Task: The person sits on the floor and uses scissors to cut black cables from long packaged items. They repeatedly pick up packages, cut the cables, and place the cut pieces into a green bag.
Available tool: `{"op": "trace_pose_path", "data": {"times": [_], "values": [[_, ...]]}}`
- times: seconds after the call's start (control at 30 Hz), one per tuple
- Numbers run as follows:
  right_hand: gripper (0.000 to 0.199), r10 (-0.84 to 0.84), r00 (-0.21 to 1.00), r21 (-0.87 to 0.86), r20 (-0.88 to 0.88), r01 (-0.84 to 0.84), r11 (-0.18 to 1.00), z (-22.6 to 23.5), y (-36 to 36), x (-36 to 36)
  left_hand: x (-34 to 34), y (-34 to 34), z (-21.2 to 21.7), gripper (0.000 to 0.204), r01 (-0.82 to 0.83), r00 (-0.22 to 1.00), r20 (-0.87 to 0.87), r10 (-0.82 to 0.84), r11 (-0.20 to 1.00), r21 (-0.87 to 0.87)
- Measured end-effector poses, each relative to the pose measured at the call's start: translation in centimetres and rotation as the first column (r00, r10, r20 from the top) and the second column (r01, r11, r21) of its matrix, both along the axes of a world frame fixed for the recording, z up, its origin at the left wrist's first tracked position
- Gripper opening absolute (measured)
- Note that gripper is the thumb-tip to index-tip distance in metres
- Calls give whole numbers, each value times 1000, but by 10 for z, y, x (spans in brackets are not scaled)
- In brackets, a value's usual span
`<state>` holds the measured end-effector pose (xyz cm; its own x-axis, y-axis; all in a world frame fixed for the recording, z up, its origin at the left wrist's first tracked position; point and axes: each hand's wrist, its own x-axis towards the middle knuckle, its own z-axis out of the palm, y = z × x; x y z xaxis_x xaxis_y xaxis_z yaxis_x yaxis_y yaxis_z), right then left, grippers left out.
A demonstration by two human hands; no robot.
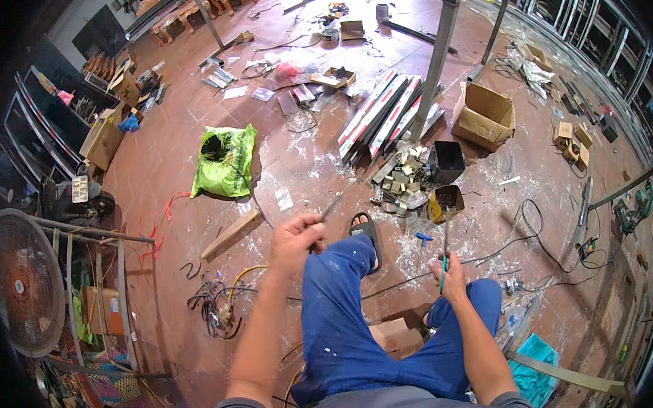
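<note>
My left hand (292,245) is closed on a thin dark metal piece (331,207), whose narrow end points up and to the right. Its other end is hidden in my fingers. Lower and to the right, my right hand (453,277) grips a green-handled tool (443,270) with a long thin shaft pointing away from me; its exact kind is too small to tell. A blue T-shaped piece (423,238) lies on the floor just beyond that hand. Near the shaft's tip stands an open yellowish box (446,203). The two hands are apart, above my knees.
Small metal parts (403,180) lie heaped beside a black bin (446,161) and a cardboard box (484,116). A metal post (434,66) rises beyond. At left are a green bag (224,161), a wooden block (231,234) and a fan (23,282). A cable (487,256) crosses the floor.
</note>
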<state>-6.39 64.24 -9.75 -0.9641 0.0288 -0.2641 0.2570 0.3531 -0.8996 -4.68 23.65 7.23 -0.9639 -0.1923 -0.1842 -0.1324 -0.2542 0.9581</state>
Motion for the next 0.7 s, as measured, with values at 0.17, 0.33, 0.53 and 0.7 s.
{"op": "trace_pose_path", "data": {"times": [0.17,0.33,0.53,0.7], "values": [[42,209,971,-142,113,-192,971,58,-51,32,37,25,-8,17,112,988,109,-112,994,-1],[65,413,903,-501,115,-307,809,93,-83,59,61,50,-5,18,153,984,72,-165,978,141],[97,639,769,-605,-34,-524,599,155,-114,92,72,44,18,16,212,973,76,-217,975,71],[94,629,776,-661,-40,-493,566,164,-95,111,75,64,36,14,220,975,-21,-219,972,83]]}}
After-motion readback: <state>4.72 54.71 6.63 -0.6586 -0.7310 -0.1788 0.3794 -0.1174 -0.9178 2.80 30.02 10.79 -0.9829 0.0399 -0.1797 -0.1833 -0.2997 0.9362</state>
